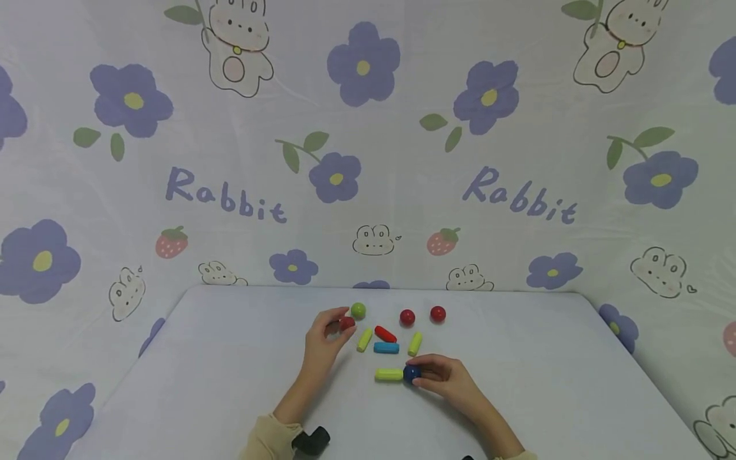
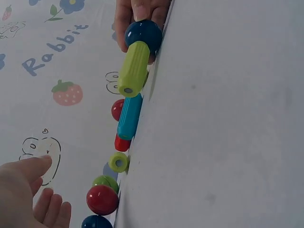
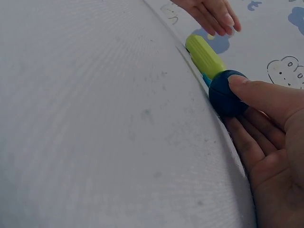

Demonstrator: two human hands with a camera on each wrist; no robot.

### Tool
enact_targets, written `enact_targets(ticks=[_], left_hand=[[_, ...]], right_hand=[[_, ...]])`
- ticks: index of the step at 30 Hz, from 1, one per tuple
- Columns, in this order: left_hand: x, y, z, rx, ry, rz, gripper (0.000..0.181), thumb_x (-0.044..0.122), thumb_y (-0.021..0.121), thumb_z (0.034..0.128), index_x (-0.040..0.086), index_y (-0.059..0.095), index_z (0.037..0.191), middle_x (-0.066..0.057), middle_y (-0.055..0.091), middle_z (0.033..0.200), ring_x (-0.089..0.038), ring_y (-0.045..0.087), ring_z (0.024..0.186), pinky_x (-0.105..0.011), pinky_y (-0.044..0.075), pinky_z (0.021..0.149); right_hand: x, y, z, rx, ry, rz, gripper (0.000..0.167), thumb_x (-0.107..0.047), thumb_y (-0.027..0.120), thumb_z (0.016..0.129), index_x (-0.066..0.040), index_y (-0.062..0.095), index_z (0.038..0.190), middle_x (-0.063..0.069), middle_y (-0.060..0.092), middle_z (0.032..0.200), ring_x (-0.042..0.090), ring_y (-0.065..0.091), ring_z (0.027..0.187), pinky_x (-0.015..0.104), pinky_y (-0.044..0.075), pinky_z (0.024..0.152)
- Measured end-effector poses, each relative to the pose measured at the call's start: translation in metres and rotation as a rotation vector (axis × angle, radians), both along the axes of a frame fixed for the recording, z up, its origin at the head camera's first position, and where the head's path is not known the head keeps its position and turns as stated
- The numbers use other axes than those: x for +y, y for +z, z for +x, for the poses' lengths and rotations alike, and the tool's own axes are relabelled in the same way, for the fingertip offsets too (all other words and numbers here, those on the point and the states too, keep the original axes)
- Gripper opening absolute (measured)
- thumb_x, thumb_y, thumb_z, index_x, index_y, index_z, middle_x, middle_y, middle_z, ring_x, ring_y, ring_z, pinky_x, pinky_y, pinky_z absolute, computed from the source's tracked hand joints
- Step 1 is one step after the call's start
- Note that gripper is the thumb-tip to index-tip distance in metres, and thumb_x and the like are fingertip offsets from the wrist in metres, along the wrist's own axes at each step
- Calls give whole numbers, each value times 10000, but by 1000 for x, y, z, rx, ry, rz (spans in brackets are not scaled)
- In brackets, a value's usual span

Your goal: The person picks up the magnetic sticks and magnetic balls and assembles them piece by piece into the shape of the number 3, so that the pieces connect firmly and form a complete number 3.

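My right hand [image 1: 451, 381] pinches a dark blue ball [image 1: 411, 374] between thumb and fingers. A yellow-green stick [image 1: 389, 375] touches that ball end to end; a grey disc shows in its free end in the left wrist view. My left hand [image 1: 323, 342] is around a red ball [image 1: 347, 323], its thumb and fingers spread. In the left wrist view a gap separates the left hand [image 2: 35, 194] from the red ball [image 2: 102, 200]. Just behind it sits a green ball [image 1: 358, 311]. A second blue ball [image 2: 97, 222] appears at the bottom of the left wrist view.
Between the hands lie a blue stick [image 1: 386, 347], a red stick [image 1: 386, 334] and two more yellow-green sticks, one left [image 1: 365, 340] and one right [image 1: 415, 344]. Farther back are two red balls [image 1: 407, 317]. The white table [image 1: 546, 358] meets a patterned cloth [image 1: 402, 160] behind.
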State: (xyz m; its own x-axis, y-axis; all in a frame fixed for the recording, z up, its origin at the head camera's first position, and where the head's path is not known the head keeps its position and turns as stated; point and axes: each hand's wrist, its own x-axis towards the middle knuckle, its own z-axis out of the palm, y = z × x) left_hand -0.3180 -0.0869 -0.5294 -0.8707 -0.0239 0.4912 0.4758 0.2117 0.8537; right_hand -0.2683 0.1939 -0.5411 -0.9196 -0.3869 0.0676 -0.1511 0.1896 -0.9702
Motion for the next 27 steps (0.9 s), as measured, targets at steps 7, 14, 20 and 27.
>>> enact_targets(ticks=[7, 14, 20, 27], left_hand=[[-9, 0, -5, -12, 100, -46, 477, 89, 768, 821, 27, 610, 1267, -135, 597, 1305, -295, 516, 1288, -477, 391, 1114], [-16, -7, -12, -38, 151, -105, 544, 76, 769, 810, 49, 578, 1319, -155, 556, 1386, -340, 462, 1355, -493, 339, 1145], [-20, -16, -19, -73, 148, -81, 508, -33, 702, 826, 10, 572, 1315, -198, 543, 1392, -371, 456, 1351, -486, 369, 1122], [-21, -18, -22, -119, 119, -103, 492, -89, 658, 818, -4, 584, 1297, -227, 557, 1369, -395, 477, 1332, -466, 381, 1113]], right_hand=[[0, -1, 2, -14, -9, 10, 429, -148, 740, 856, -35, 615, 1250, 200, 608, 1316, 238, 628, 1193, 215, 512, 953], [-1, -1, 4, -20, -15, 8, 431, -153, 740, 859, -41, 614, 1255, 193, 602, 1325, 233, 630, 1191, 215, 513, 951], [-1, -3, 4, -9, -5, 1, 432, -159, 732, 867, -44, 609, 1265, 191, 602, 1329, 210, 627, 1196, 211, 509, 956], [-1, -3, 5, -11, -8, 0, 431, -156, 735, 864, -35, 611, 1259, 198, 607, 1320, 219, 634, 1188, 212, 510, 953]])
